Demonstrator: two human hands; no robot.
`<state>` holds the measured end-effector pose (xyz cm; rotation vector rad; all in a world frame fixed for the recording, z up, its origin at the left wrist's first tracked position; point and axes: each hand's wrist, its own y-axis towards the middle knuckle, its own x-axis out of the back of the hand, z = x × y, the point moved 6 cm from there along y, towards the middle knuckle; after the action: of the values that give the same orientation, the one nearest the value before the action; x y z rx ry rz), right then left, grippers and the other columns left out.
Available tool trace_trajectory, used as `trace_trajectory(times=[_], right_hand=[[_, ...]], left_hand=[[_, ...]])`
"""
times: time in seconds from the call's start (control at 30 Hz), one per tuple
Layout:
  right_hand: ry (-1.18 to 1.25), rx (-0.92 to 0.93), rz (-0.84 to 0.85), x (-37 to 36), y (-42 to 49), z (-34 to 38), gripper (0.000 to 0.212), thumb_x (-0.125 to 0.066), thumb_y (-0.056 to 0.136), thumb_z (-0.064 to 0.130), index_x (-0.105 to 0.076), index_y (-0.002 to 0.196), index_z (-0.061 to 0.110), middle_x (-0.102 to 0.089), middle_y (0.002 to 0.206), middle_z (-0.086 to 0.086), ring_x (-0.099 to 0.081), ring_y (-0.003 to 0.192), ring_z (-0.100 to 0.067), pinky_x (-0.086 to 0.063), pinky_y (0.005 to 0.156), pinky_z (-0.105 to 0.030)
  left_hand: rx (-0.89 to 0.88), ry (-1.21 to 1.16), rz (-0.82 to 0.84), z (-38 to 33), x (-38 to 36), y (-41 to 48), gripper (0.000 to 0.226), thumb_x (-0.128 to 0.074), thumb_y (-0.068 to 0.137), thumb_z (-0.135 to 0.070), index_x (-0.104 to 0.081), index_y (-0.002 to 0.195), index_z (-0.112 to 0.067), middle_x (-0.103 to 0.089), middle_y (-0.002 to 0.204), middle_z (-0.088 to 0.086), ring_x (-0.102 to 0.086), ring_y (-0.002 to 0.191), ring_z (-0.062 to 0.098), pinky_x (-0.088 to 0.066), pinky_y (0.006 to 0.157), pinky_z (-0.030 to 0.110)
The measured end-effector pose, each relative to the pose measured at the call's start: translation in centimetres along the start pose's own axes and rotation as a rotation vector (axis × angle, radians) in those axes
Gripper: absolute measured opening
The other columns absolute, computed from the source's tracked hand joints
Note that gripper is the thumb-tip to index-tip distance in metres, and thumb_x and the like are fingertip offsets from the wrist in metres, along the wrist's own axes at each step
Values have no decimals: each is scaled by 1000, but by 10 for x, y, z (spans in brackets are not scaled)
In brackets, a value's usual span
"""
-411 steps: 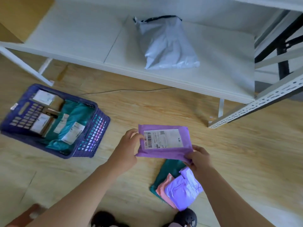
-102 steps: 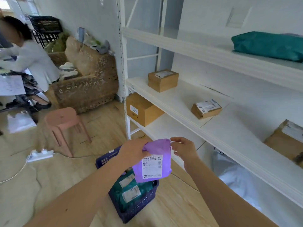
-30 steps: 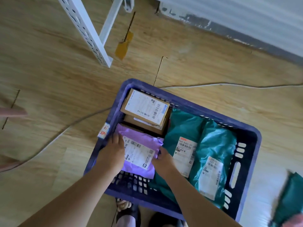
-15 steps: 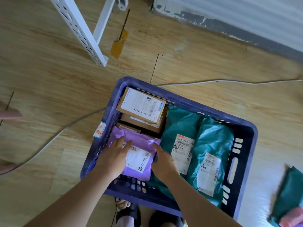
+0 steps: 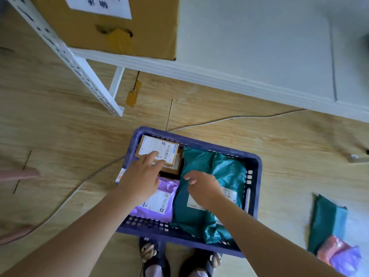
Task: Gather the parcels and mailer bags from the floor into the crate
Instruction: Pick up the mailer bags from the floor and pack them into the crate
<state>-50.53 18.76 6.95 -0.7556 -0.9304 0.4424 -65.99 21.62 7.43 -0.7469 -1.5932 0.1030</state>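
Observation:
The blue crate (image 5: pixel 256 172) stands on the floor in front of my feet. The purple mailer bag (image 5: pixel 159 200) lies in its near left part, free of both hands. Small labelled cardboard boxes (image 5: pixel 159 146) are stacked at the crate's far left, and teal mailer bags (image 5: pixel 227 172) fill the right side. My left hand (image 5: pixel 142 176) hovers over the purple bag with its fingers stretched onto the top box's label. My right hand (image 5: pixel 205 186) hangs above the teal bags, fingers loosely curled, holding nothing. On the floor at right lie a teal bag (image 5: pixel 323 220), an orange-pink bag (image 5: pixel 331 248) and a purple bag (image 5: pixel 345 260).
A white shelf unit (image 5: pixel 239 80) runs across the top, with a large cardboard box (image 5: pixel 111 27) on its lowest board and a perforated post (image 5: pixel 79 72) reaching the floor. A white cable (image 5: pixel 229 118) crosses the wooden floor. Pink stool legs (image 5: pixel 18 173) show at the left edge.
Both hands have let go of the purple mailer bag, which now lies in the crate. My left hand reached forward to the top box; my right hand lifted off. The view tilted up.

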Motion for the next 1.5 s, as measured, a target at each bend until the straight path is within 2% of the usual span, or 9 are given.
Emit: trace_trajectory(times=[0.1, 0.2, 0.23, 0.4, 0.5, 0.63, 0.77, 1.13, 1.5], right_hand=[[16, 50, -51, 50, -38, 21, 41, -40, 89, 9, -60, 121, 25, -65, 118, -1, -60, 106, -23, -51, 89, -34], [80, 87, -141, 108, -94, 40, 39, -41, 88, 9, -61, 119, 24, -65, 118, -2, -60, 106, -23, -51, 89, -38], [91, 95, -172, 125, -110, 44, 39, -41, 88, 9, -62, 118, 23, -66, 117, -1, -60, 105, -23, -51, 88, -37], [177, 104, -339, 221, -216, 56, 37, -42, 89, 6, -65, 114, 20, -68, 111, -1, -60, 105, -20, -50, 91, -31], [186, 92, -404, 257, -266, 61, 37, -44, 85, 5, -66, 109, 21, -69, 104, 1, -61, 99, -18, -48, 84, -25], [200, 101, -522, 296, -333, 72, 35, -42, 87, 10, -66, 107, 24, -68, 99, 3, -56, 76, -12, -43, 66, -20], [200, 138, -627, 316, -396, 77, 34, -44, 87, 11, -67, 108, 25, -69, 103, 6, -62, 92, -12, -48, 80, -22], [63, 123, -866, 353, -518, 6, 32, -48, 89, 17, -63, 114, 29, -66, 108, 10, -60, 101, -11, -49, 91, -29], [74, -13, -974, 361, -629, -202, 32, -51, 86, 15, -65, 113, 25, -67, 108, 8, -61, 99, -11, -47, 86, -25]], left_hand=[[-13, -41, -30, -16, 54, -17, 53, -51, 94, -30, -35, 143, -21, -21, 153, 6, -35, 136, 24, -37, 106, 36], [-94, -51, -121, -48, 127, -43, 51, -71, 79, -23, -56, 127, -16, -47, 138, 13, -57, 115, 33, -51, 88, 42], [-108, -60, -135, -58, 148, -52, 51, -70, 80, -23, -55, 128, -17, -47, 137, 11, -56, 115, 31, -51, 87, 41], [-183, -32, -109, -110, 260, -97, 52, -45, 96, -31, -30, 145, -26, -22, 153, -2, -28, 139, 17, -27, 113, 34], [-226, -79, -134, -135, 313, -118, 50, -46, 96, -29, -34, 144, -25, -25, 151, -3, -32, 136, 16, -30, 110, 32], [-293, -66, -192, -173, 375, -151, 49, -47, 96, -29, -34, 143, -24, -25, 151, -4, -34, 135, 17, -33, 107, 32], [-380, -26, -266, -211, 417, -178, 49, -46, 95, -34, -34, 142, -27, -25, 150, -7, -34, 134, 13, -32, 107, 29], [-605, 60, -433, -356, 468, -240, 50, -48, 95, -37, -36, 142, -25, -31, 148, -6, -37, 132, 14, -31, 107, 28], [-670, 91, -408, -556, 411, -262, 52, -51, 92, -32, -36, 142, -24, -36, 143, -7, -41, 127, 16, -34, 103, 28]])
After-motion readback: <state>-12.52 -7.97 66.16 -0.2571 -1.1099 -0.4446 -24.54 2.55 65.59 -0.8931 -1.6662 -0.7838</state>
